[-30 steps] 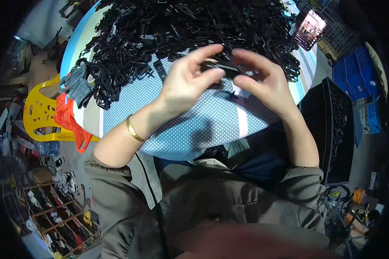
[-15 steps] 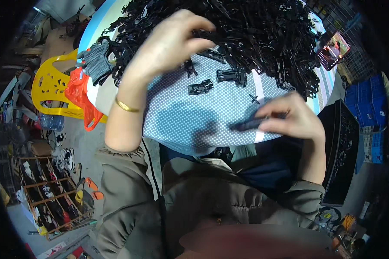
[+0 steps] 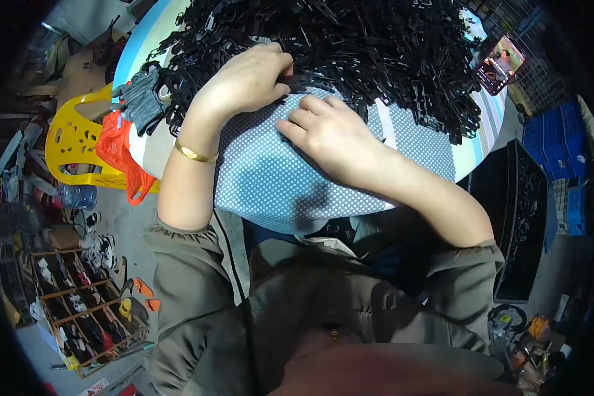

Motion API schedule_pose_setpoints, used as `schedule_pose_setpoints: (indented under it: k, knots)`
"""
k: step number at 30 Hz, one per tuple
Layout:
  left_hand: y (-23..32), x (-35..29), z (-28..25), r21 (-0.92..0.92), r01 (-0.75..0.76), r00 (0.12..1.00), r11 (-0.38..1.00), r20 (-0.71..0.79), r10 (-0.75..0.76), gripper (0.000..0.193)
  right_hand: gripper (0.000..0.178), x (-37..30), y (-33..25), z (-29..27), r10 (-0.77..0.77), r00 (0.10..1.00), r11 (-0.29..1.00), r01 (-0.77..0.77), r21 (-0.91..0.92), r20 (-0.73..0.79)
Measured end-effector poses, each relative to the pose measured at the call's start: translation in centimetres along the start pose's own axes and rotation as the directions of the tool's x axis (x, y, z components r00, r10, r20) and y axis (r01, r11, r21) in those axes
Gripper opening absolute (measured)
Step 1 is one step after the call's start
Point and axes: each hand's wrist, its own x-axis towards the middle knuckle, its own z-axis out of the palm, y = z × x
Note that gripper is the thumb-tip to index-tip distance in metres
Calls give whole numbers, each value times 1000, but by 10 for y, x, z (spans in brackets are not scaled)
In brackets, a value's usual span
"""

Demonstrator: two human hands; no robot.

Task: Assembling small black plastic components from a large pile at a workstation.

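The two hands are near each other but apart. The left hand [image 3: 252,78], with a gold bracelet [image 3: 196,155] at its wrist, has its fingers curled at the near edge of a pile of small black pieces [image 3: 356,43]; the right hand [image 3: 336,135] is bent over the dotted cloth [image 3: 264,175], just right of it and nearer. Whether either grips a piece cannot be told, since the fingertips are hidden. The step in hand looks like picking at the pile's near edge, and the next move seems to call for a fine fingertip grip on one piece among tangled ones.

Compared with half a second ago, the right hand has come left from the table's near right part, where it had a dark piece, and loose pieces that lay on the cloth are now covered.

The pile fills the far side of the table [image 3: 137,47]. A grey glove [image 3: 140,102] and a red bag [image 3: 117,148] lie left, beside a yellow chair [image 3: 63,140]; a phone [image 3: 500,65] stands far right.
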Motion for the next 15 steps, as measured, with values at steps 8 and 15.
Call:
schedule_pose_setpoints:
  k: [8,15]
  knots:
    - [40,6,15,-371,55,991,927,-92,-96,27,21,-32,24,-26,232,966,973,-230,29,-112]
    - [66,7,22,-496,101,974,862,-126,-186,25,22,-57,53,-43,463,854,886,-449,116,-238]
